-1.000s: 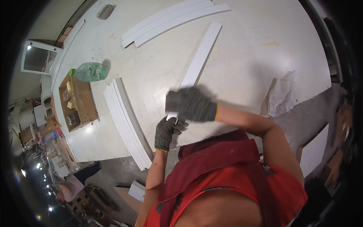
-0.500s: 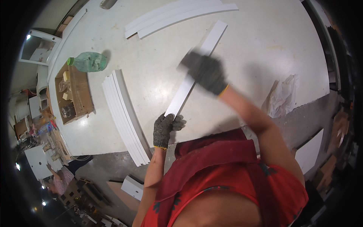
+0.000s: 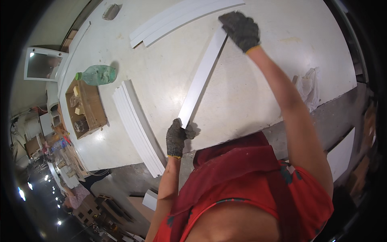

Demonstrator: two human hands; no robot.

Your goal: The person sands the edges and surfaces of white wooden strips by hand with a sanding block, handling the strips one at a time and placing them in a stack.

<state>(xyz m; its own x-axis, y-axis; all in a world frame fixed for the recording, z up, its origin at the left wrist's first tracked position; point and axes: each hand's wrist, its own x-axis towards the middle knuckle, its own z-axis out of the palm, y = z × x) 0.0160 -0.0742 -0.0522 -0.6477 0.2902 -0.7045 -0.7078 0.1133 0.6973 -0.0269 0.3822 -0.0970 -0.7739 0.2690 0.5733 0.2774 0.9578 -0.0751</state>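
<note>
A long white strip [image 3: 202, 78] lies slantwise across the pale table. Its near end is gripped by my left hand [image 3: 175, 138], which wears a dark grey knitted glove. My right hand [image 3: 244, 34], gloved the same way, is at the strip's far end. It is closed around a flat dark grey block [image 3: 228, 19], which touches the strip's tip; I cannot make out its kind. Left of the strip, a stack of similar white strips [image 3: 139, 129] reaches past the table's near edge. More white strips [image 3: 177, 20] lie together at the far side.
A green plastic bottle [image 3: 98, 75] lies on its side by an open cardboard box [image 3: 96, 109] with small items inside. Crumpled white plastic [image 3: 309, 86] rests near the right edge of the table [image 3: 258, 97]. A small greyish block [image 3: 112, 12] sits at the far left. Another person [image 3: 76, 197] is at lower left.
My right hand has slid from the middle of the strip to its far end with the dark block. My left hand keeps hold of the near end. The view has shifted slightly.
</note>
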